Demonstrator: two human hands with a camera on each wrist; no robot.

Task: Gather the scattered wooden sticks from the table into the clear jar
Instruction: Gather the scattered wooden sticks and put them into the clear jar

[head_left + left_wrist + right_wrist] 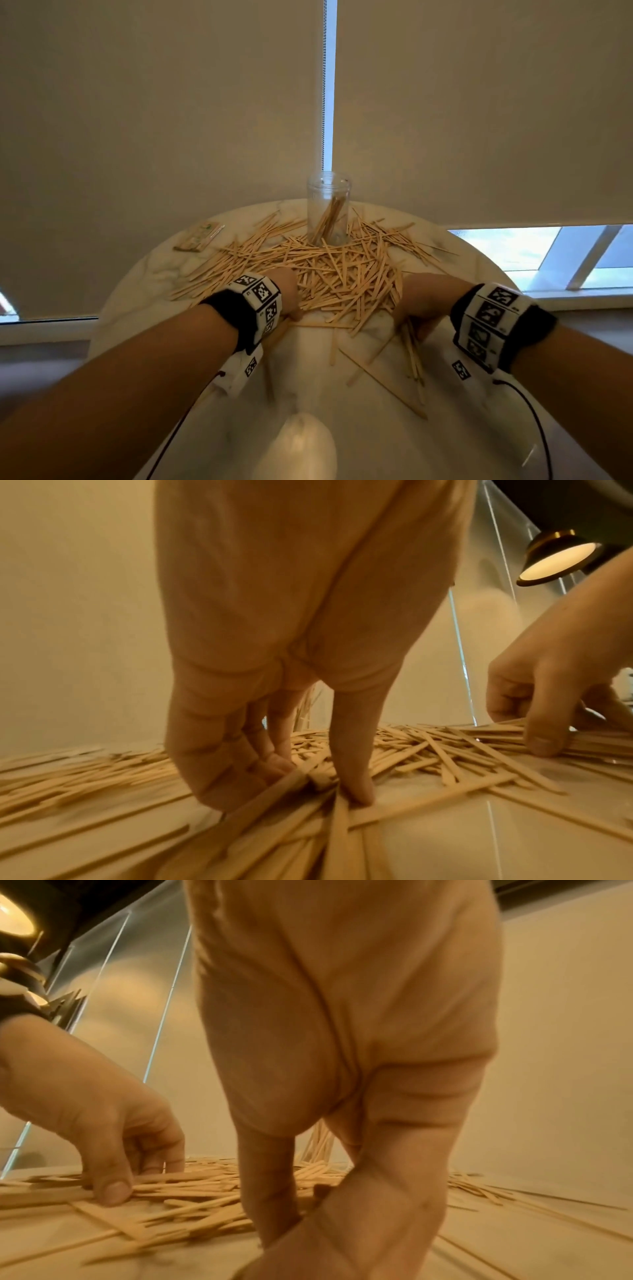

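Note:
A clear jar [328, 209] stands at the far side of the round table [342, 404] with a few wooden sticks leaning inside. A wide pile of wooden sticks [329, 274] lies in front of it. My left hand [288, 291] is at the pile's near left edge, thumb and curled fingers pinching a bunch of sticks [301, 785] against the tabletop. At the near right edge, my right hand [416, 305] has thumb and fingers curled round a few sticks [411, 346] that trail toward me. In the left wrist view the right hand [534, 696] holds sticks low on the table.
A flat packet [199, 236] lies at the table's far left. Loose sticks [380, 377] are scattered over the near part of the table. Roller blinds and a window sill stand right behind the table. Cables run from both wristbands.

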